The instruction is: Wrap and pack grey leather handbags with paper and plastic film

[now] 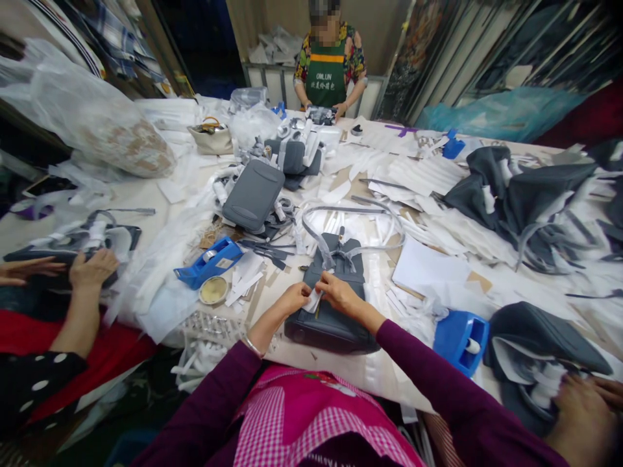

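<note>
A dark grey bag (pixel 335 334) lies in front of me at the table's edge. Over its left part, my left hand (pixel 296 299) pinches a small white piece of wrapping (pixel 312 302). The fingers of my right hand (pixel 339 293) close on the same piece from the other side. What lies inside the wrapping cannot be made out. Beyond my hands, a grey strap (pixel 350 209) in clear plastic loops from the bag's top across the table.
Blue tape dispensers (pixel 209 261) (pixel 460 340) stand on either side, with a round tin (pixel 213 290) near the left one. More grey bags (pixel 254 194) and white paper sheets (pixel 428 266) cover the table. Co-workers' hands (pixel 92 267) (pixel 581 412) work left and right; another person (pixel 328 65) stands opposite.
</note>
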Tool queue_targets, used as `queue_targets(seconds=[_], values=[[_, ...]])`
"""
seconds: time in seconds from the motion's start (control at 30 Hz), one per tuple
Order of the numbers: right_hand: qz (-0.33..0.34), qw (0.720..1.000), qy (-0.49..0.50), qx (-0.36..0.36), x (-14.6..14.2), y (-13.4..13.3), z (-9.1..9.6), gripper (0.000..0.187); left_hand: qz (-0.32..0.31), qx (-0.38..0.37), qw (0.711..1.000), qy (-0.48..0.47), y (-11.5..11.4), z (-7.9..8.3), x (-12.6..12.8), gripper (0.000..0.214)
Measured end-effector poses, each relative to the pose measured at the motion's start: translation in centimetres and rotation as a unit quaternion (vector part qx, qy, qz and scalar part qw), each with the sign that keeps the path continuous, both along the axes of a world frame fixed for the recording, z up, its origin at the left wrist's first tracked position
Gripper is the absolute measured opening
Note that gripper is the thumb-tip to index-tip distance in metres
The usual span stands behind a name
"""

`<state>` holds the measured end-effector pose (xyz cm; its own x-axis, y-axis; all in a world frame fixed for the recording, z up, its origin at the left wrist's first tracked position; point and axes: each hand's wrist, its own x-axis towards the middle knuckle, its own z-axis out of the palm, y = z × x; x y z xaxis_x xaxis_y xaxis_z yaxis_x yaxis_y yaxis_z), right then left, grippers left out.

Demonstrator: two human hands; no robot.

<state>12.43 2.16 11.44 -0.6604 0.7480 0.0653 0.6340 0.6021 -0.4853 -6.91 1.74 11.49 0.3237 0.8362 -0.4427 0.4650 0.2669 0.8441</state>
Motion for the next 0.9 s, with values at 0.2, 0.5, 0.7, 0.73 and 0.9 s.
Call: queue_targets(seconds=[0.2,0.5,0.7,0.73,0.9], values=[[0.054,0.996,-0.001,0.064,0.1,0.0,0.6,0.011,-0.009,0.017,0.998,0.067,-1.1,-0.3,0.9,0.019],[0.155,0.983,0.079,0.065,0.0,1.1,0.6,0.010,0.041,0.064,0.978,0.193,-2.4,-0.5,2.0,0.008],[0.160,0.986,0.032,0.045,-1.0,2.2,-1.1,0.007,0.055,0.080,0.979,0.181,-3.0,-0.6,2.3,0.017],[0.156,0.987,0.029,0.036,-1.1,2.3,-1.2,0.007,0.053,0.081,0.981,0.169,-3.1,-0.5,2.2,0.018],[0.125,0.990,0.053,-0.039,-1.2,2.8,-0.7,0.005,0.017,0.070,0.994,0.077,-3.8,0.7,0.5,0.017]])
